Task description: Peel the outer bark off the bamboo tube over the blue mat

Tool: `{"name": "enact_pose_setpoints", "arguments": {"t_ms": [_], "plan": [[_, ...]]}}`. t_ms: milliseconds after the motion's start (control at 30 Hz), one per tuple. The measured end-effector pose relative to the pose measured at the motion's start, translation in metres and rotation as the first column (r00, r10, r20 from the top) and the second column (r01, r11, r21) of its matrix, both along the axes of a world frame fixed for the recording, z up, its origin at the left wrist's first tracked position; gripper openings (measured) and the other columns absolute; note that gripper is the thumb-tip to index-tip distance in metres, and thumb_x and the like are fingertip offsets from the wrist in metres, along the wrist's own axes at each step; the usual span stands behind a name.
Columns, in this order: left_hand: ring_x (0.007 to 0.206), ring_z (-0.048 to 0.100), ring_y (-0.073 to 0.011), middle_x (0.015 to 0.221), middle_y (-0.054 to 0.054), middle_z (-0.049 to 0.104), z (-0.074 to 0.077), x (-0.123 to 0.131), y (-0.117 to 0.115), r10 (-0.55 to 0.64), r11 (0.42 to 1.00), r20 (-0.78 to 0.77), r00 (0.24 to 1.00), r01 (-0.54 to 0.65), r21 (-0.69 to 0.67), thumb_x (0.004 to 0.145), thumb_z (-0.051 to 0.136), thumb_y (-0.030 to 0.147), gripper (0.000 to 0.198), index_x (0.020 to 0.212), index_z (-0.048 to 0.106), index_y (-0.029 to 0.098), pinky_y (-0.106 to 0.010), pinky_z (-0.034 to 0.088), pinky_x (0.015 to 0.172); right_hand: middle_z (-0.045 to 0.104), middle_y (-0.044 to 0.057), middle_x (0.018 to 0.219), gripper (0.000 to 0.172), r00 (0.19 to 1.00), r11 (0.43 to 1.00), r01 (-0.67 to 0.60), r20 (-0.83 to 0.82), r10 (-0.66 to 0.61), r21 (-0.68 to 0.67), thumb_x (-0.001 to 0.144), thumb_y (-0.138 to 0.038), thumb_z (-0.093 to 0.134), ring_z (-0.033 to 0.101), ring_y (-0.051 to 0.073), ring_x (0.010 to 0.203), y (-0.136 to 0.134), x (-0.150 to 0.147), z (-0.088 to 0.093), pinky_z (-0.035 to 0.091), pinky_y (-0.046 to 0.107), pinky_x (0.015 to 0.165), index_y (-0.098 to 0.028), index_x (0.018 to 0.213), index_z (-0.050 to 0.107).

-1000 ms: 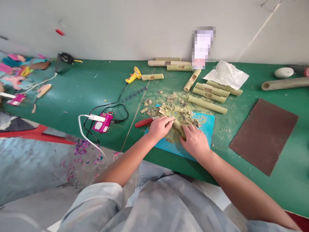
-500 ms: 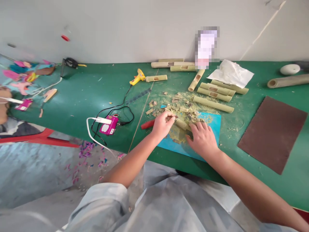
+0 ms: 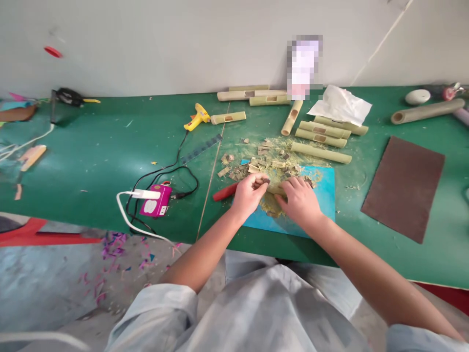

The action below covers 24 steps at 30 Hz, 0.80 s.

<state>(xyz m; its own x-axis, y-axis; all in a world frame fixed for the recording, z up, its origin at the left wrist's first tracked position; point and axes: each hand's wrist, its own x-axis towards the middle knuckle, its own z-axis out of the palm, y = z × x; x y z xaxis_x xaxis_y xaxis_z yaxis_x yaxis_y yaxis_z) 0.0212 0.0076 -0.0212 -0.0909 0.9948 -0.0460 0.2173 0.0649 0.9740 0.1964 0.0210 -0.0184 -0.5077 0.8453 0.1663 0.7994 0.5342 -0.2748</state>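
Note:
My left hand is closed in a pinch on a small dark brown piece, perhaps folded sandpaper, at the left end of a bamboo tube. Over the tube's right part lies my right hand, its fingers curled round it and hiding much of it. The tube rests above a blue mat dusted with yellowish shavings. Bamboo chips are heaped just beyond both hands. Beside my left wrist a red handle sticks out, its other end hidden.
Several notched bamboo tubes lie behind the chips, near white paper. A yellow glue gun trails its cord to a pink power strip. A brown sheet lies on the right of the green table.
The view has swung left to right, so the table things sit further left. My right hand has come closer to my left along the bamboo tube; both keep their hold.

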Motion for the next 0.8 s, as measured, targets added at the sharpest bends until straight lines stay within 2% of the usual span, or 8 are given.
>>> {"name": "enact_pose_setpoints", "arguments": {"t_ms": [167,267,367,467,700,800], "plan": [[0.080,0.066,-0.0161,0.091,-0.006,0.070,0.003,-0.002,-0.007,0.019,0.998,0.054,0.998,-0.016,-0.056,0.079,0.066,0.020,0.025,0.103,0.065,0.016,-0.027,0.052,0.074,0.062,0.009,0.094,0.020,0.997,0.999,-0.023,-0.071,0.021,-0.025,0.084,-0.030,0.059,0.051,0.023,0.092,-0.001,-0.001,-0.008,0.041,0.033,0.080,-0.017,0.099,0.062],[0.076,0.064,-0.0147,0.085,-0.005,0.069,0.007,-0.002,-0.009,0.023,0.998,0.094,0.995,-0.017,-0.065,0.077,0.068,0.021,0.018,0.094,0.066,0.015,-0.025,0.051,0.070,0.063,0.009,0.096,0.022,0.994,0.999,-0.033,-0.105,0.030,-0.030,0.085,-0.030,0.058,0.051,0.023,0.093,-0.001,0.001,-0.009,0.042,0.032,0.083,-0.016,0.102,0.063],[0.073,0.063,-0.0139,0.081,-0.003,0.067,0.010,-0.001,-0.009,0.013,0.997,0.117,0.993,-0.004,-0.079,0.076,0.069,0.021,0.023,0.097,0.066,0.015,-0.024,0.051,0.068,0.062,0.010,0.099,0.022,0.990,0.999,-0.042,-0.134,0.038,-0.029,0.087,-0.031,0.055,0.052,0.023,0.093,-0.001,0.002,-0.008,0.043,0.033,0.083,-0.016,0.102,0.063],[0.073,0.063,-0.0141,0.081,-0.004,0.067,0.009,0.000,-0.008,0.015,0.993,0.125,0.992,0.000,-0.114,0.074,0.070,0.021,0.027,0.100,0.064,0.015,-0.025,0.052,0.069,0.062,0.010,0.100,0.023,0.988,0.998,-0.046,-0.146,0.040,-0.034,0.087,-0.031,0.055,0.052,0.023,0.094,-0.002,0.003,-0.009,0.043,0.034,0.082,-0.017,0.104,0.063],[0.071,0.062,-0.0130,0.076,-0.002,0.065,0.003,-0.002,-0.007,0.041,0.993,0.084,0.996,-0.031,-0.111,0.074,0.070,0.021,0.014,0.083,0.061,0.015,-0.024,0.050,0.067,0.062,0.010,0.103,0.024,0.992,0.997,-0.038,-0.125,0.030,-0.060,0.088,-0.032,0.054,0.052,0.023,0.095,-0.003,0.003,-0.010,0.041,0.033,0.081,-0.018,0.105,0.063],[0.072,0.063,-0.0140,0.077,-0.002,0.066,0.004,-0.002,-0.008,0.063,0.992,0.105,0.993,-0.051,-0.114,0.073,0.072,0.024,0.020,0.088,0.063,0.015,-0.025,0.051,0.068,0.063,0.009,0.103,0.024,0.992,0.997,-0.033,-0.121,0.023,-0.075,0.087,-0.032,0.055,0.052,0.023,0.096,-0.003,0.003,-0.008,0.041,0.033,0.080,-0.019,0.105,0.064]]}}
